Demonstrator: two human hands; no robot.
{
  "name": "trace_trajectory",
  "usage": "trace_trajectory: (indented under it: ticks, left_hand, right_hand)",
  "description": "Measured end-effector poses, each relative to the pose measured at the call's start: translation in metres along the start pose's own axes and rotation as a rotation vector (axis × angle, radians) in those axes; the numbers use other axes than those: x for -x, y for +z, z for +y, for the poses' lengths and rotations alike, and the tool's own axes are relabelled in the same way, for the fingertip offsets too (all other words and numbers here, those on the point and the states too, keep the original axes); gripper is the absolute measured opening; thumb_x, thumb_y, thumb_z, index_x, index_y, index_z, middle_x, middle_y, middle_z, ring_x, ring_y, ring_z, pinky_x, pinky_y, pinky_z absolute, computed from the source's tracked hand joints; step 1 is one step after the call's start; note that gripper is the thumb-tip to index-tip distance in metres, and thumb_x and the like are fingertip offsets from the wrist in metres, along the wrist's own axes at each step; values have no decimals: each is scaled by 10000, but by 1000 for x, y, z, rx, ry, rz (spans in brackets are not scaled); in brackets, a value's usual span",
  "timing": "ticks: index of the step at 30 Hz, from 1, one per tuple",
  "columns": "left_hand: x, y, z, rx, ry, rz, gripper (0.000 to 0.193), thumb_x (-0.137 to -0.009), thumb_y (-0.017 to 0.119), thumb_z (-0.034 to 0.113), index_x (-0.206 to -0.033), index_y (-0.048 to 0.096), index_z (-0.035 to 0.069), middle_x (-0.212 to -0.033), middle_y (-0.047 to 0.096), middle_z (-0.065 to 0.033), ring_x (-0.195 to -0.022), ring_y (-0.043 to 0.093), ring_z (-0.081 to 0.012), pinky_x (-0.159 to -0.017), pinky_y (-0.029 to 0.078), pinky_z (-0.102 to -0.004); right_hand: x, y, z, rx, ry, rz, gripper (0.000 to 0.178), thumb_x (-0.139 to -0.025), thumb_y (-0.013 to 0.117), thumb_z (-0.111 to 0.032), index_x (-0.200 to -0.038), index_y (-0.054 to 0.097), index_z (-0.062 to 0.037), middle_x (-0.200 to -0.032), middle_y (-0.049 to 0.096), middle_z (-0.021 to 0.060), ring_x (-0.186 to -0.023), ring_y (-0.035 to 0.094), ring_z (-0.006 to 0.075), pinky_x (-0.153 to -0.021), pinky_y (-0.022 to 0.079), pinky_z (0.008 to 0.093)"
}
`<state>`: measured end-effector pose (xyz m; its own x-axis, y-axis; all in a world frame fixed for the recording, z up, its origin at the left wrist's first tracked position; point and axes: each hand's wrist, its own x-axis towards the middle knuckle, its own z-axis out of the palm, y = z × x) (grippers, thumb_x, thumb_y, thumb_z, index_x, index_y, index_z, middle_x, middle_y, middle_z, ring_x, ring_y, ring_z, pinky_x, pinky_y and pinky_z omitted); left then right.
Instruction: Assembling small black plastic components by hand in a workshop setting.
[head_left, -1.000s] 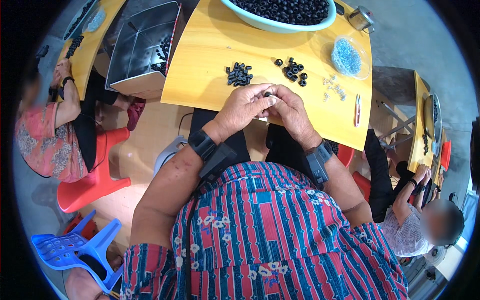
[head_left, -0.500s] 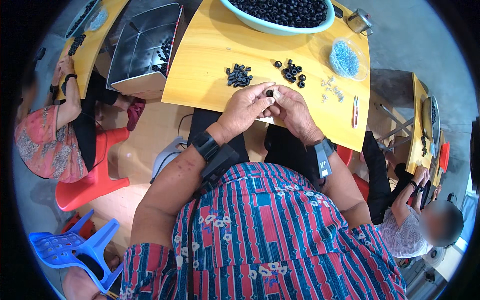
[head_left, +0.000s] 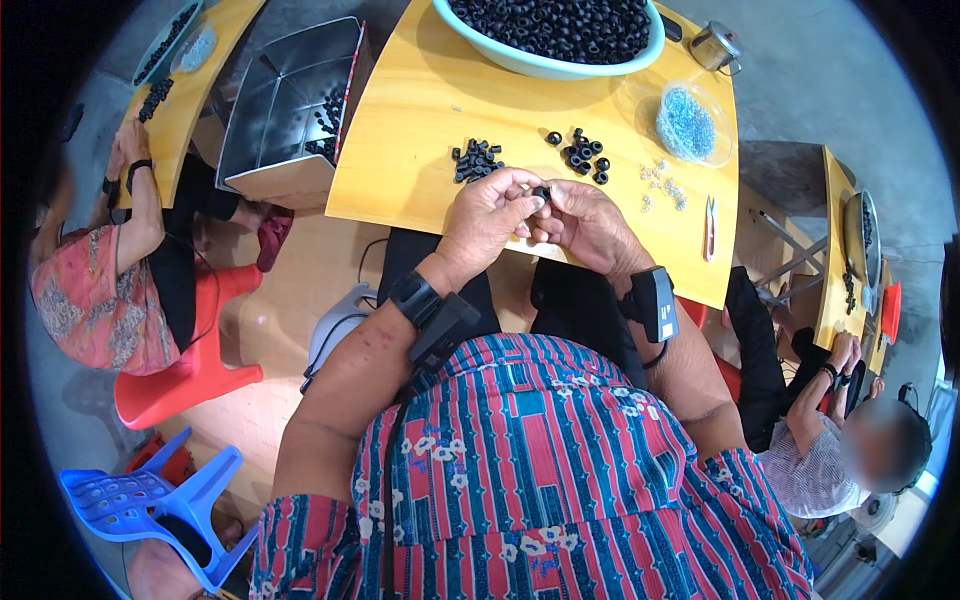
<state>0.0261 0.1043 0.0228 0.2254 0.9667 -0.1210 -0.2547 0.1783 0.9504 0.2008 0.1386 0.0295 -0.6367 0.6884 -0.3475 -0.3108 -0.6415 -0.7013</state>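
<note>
My left hand (head_left: 490, 218) and my right hand (head_left: 594, 225) meet over the near edge of the yellow table (head_left: 400, 130). Thumbs and fingertips of both close on one small black ring-like part (head_left: 541, 193); its exact shape is partly covered by the fingers. Just beyond my left hand lies a pile of short black tube-shaped parts (head_left: 477, 160). Several rounder black parts with holes (head_left: 580, 153) sit beyond my right hand. To the right are scattered small clear pieces (head_left: 660, 187) and a pair of thread snips (head_left: 709, 228).
A light-blue basin (head_left: 560, 70) of black parts stands at the far side. Near it are a clear tub (head_left: 722, 152) of bluish pieces and a metal cup (head_left: 715, 47). An open box (head_left: 265, 110) stands left of the table. Other people sit at tables on both sides.
Both hands stay together at the table edge. My right hand has turned slightly, its fingers more curled, and the black part has tilted between the fingertips. The view has shifted slightly.
</note>
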Motion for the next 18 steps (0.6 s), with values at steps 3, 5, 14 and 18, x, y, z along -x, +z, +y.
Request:
trace_trajectory:
  ticks: [3,5,14,18]
  left_hand:
    - [0,-1,1,16,5,-3,185,-909,558,77,-1084,591,30,-855,643,-27,-753,595,-75,-634,482,-197]
    - [0,-1,1,20,-2,-2,183,-905,564,77,-1078,594,27,-855,644,-30,-753,598,-78,-636,481,-196]
    - [1,-1,2,5,-2,25,176,-898,575,72,-1066,600,24,-839,643,-34,-745,599,-77,-630,486,-200]
    - [1,0,1,2,12,31,172,-886,579,49,-1044,599,-17,-837,631,-52,-728,614,-88,-600,509,-197]
  right_hand:
    - [0,0,-1,-10,12,-2,257,-945,516,-255,-887,544,-6,-769,533,32,-668,512,152,-700,482,344]
    - [0,0,-2,-15,10,-30,260,-935,534,-259,-888,550,-4,-761,533,33,-657,505,152,-703,484,346]
    - [0,-1,-4,8,49,14,258,-925,553,-240,-920,558,18,-803,574,72,-700,545,171,-716,492,350]
    - [2,1,-4,31,41,11,249,-936,532,-224,-936,550,25,-827,586,86,-713,557,174,-716,493,350]
